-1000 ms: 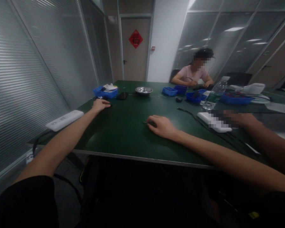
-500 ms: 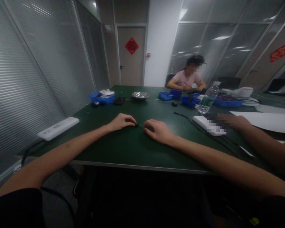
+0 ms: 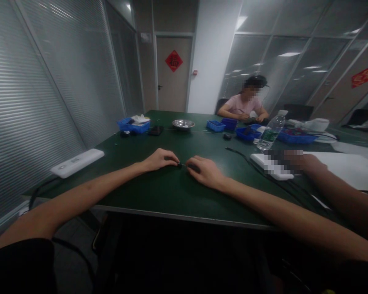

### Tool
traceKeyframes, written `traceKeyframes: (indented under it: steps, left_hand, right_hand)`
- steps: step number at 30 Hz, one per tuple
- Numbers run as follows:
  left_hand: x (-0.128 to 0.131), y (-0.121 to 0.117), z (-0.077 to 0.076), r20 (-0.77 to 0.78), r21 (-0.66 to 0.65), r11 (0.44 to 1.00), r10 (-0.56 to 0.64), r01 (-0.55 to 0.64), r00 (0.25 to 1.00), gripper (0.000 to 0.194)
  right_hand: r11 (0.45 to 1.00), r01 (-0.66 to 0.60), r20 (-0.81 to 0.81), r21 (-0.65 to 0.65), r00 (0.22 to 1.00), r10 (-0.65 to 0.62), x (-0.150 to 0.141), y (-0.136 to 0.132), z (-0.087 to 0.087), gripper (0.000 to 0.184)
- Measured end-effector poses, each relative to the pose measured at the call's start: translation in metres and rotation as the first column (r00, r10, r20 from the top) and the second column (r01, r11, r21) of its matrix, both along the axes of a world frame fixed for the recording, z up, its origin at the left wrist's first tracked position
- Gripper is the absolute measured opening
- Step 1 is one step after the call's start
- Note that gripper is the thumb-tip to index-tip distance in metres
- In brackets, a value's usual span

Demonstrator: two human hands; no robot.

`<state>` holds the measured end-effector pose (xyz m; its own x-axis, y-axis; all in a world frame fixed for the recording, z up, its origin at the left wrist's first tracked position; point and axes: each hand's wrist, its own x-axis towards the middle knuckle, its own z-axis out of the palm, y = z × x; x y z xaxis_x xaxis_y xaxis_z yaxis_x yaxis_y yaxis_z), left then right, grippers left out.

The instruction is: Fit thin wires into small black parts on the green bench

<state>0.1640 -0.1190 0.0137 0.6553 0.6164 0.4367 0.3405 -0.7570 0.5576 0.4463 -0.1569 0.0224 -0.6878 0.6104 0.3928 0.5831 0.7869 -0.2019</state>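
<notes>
At the left edge of the green table [image 3: 135, 194] lies a white power strip [image 3: 78, 162]; farther back sit a blue tray [image 3: 135, 128] with white tissue on top and a flat black object [image 3: 155, 130]. The left hand [image 3: 160, 160] pinches a small dark piece [image 3: 180, 165] between thumb and fingertips, low over the tabletop. Behind it stands a metal bowl [image 3: 183, 125]. The right hand [image 3: 205, 173] is closed around the dark handle of a thin-shafted tool [image 3: 195, 168], whose metal shaft points left at the piece; whether they touch, I cannot tell. Farther right come a small blue bin [image 3: 215, 126], a seated person in a pink top [image 3: 244, 106], a clear bottle [image 3: 270, 132], a white block [image 3: 268, 166] and, over its partly pixelated end, another person's hand [image 3: 311, 164]
</notes>
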Motion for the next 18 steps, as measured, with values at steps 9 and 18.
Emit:
traceKeyframes:
  steps: [9, 18]
  left_hand:
    - [0.0004, 0.0017, -0.0007, 0.013, 0.028, 0.999, -0.031, 0.031, 0.999, 0.021]
    - [0.0031, 0.0016, -0.0021, 0.047, 0.022, 0.998, -0.067, 0.066, 0.997, 0.021]
  right_hand:
    - [0.999, -0.032, -0.013, -0.008, 0.999, 0.032, -0.0013, 0.0031, -0.0024, 0.021]
    - [0.997, -0.078, -0.015, 0.006, 0.997, 0.078, -0.0027, 0.0043, -0.0045, 0.021]
